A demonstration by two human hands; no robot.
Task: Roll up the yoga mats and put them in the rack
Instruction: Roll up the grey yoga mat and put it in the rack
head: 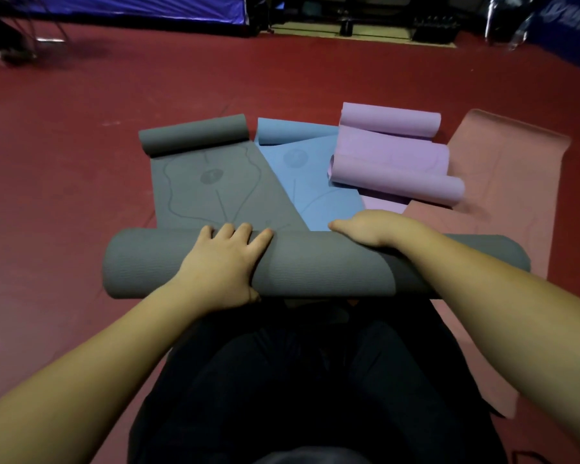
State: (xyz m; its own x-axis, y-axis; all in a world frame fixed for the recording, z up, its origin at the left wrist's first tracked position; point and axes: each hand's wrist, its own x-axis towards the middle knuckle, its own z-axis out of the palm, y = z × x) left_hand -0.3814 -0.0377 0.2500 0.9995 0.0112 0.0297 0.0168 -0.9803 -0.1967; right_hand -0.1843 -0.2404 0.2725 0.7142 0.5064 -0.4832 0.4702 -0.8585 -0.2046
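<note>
Four fingers of the left hand lie slightly spread over the top of the grey roll, their tips curving down on its far side, and the thumb sits under the near edge of the roll, so this hand grips it. At the right hand the fingers go over the far side of the same roll and are hidden there (only the thumb, pointing to the left, shows clearly), so how they lie cannot be told exactly; the palm rests on the top of the roll.

Both forearms reach forward from the lower corners of the view, and between them are the person's dark trousers.

The grey roll is the rolled near part of the grey mat. It lies across in front of the person's knees, and the flat part of the mat, with a line pattern on it, runs away from it on the red floor. The far end of this mat is curled up into a smaller roll.

Just beside the grey mat, on its right, lies the blue mat, partly under it at the near end and also curled at the far end. On the blue mat's right side rests the purple mat, loosely folded with two curled ends. Further right is the pink mat, flat on the floor.

At the back of the room stands something blue like a tent, in blur.
</note>
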